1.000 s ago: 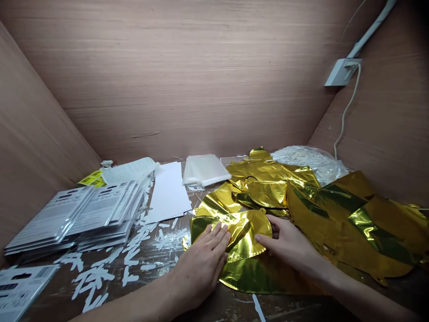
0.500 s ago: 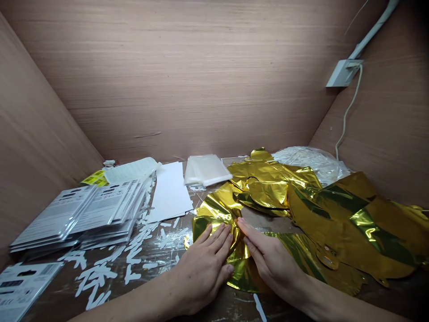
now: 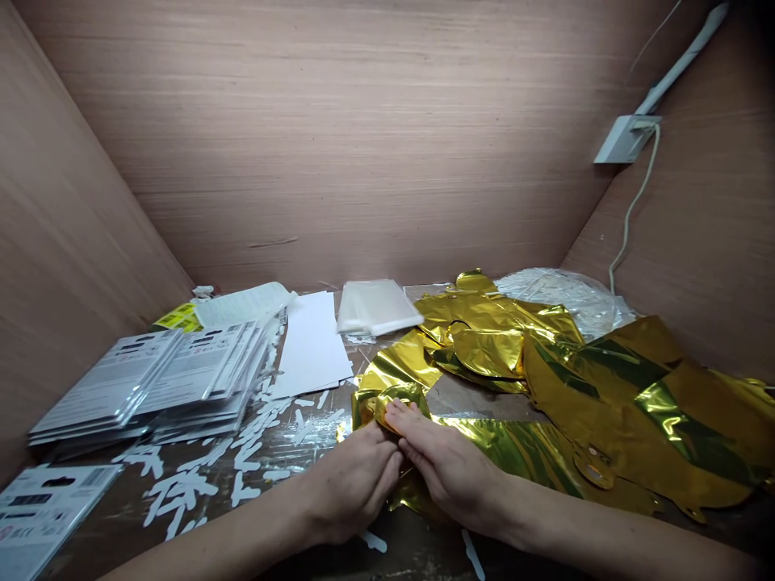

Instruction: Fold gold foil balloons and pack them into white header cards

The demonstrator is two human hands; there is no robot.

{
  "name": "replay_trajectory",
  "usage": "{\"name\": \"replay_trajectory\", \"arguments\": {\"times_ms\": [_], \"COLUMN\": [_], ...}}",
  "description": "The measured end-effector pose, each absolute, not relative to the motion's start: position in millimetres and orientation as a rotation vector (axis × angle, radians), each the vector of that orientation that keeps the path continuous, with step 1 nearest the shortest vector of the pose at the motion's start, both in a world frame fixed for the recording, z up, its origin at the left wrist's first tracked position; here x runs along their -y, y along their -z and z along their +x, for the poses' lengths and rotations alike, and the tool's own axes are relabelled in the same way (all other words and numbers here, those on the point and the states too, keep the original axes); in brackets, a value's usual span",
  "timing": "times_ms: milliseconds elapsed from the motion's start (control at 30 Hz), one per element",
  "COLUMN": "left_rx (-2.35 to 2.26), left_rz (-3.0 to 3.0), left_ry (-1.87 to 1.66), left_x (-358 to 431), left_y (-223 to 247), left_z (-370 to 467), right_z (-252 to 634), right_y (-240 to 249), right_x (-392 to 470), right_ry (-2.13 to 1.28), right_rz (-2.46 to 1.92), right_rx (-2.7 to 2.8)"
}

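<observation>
A: Grip status?
B: Left hand: fingers curled at folded gold foil; grip hidden, cannot tell. Right hand: flattened over foil, unclasped.
A: Foil location?
B: Near side of worktop, right of white scraps, beneath 2 hands.

Hands bare, forearms bare, no sleeves or gloves.

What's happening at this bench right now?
Two bare hands are working gold foil: the left hand is curled at its near edge, the right hand lies flat across it, fingertips on a folded part. More gold foil spreads to the right. To the left sit stacked printed packets, white sheets and scattered white strips.
</observation>
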State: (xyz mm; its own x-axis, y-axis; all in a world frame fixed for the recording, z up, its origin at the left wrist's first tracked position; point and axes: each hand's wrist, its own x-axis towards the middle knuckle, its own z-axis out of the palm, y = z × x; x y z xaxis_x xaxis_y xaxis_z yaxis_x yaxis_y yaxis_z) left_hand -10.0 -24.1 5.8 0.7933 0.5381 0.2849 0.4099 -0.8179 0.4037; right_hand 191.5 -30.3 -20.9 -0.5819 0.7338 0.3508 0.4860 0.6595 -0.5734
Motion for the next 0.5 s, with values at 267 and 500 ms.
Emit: {"name": "replay_trajectory", "arguments": {"times_ms": [267, 500], "left_rx": [-1.137, -1.16], "left_rz": [3.041, 2.959], "left_ry": [-0.655, -0.681], "left_x": [41, 44], "left_y": [8, 8], "left_z": [-9, -8], "right_z": [188, 181], "right_y": [20, 20], "right_x": [30, 26], "right_ry": [-0.556, -0.532], "right_rz": [-0.951, -0.967], "right_rx": [2.357, 2.54]}}
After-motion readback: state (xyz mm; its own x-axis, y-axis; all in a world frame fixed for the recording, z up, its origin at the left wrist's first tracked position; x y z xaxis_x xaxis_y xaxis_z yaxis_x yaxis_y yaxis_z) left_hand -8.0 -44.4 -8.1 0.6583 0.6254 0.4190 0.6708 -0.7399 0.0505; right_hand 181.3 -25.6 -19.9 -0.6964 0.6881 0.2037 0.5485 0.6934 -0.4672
